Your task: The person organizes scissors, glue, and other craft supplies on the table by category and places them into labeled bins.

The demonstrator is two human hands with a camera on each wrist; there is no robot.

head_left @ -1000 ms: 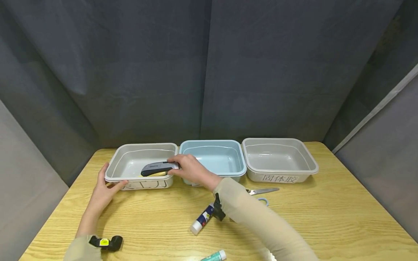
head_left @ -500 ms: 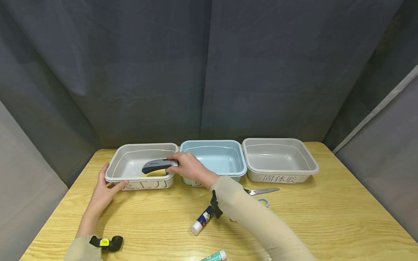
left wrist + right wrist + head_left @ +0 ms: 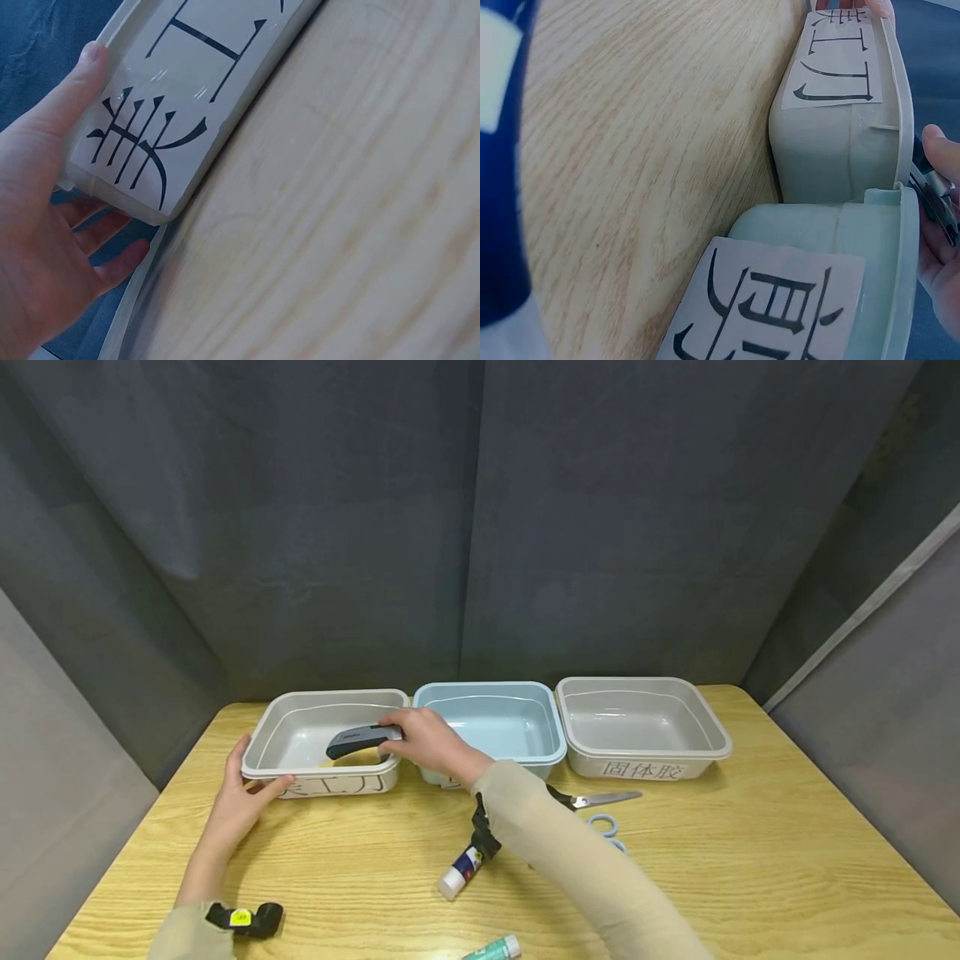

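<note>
My right hand (image 3: 427, 742) holds a grey-and-black utility knife (image 3: 356, 740) by its right end, over the left grey bin (image 3: 296, 727). Beneath the knife a yellow item (image 3: 358, 760) shows inside that bin, partly covered. Seen from the right wrist, the fingers (image 3: 939, 154) pinch a dark and silver part of the knife just beyond the bin's rim. My left hand (image 3: 234, 806) grips the bin's front left corner. In the left wrist view its thumb (image 3: 71, 90) lies along the rim, with the other fingers around the corner.
A blue bin (image 3: 487, 687) and another grey bin (image 3: 645, 768) stand to the right. On the table lie a navy glue stick (image 3: 457, 875), a green glue stick (image 3: 495, 948), metal-bladed scissors (image 3: 609, 798) and blue handle loops (image 3: 603, 823), partly behind the right sleeve.
My right hand has shifted slightly left, and the knife has risen a little and turned in its grip. More of the blue handle loops shows beside the sleeve. The left hand has stayed put.
</note>
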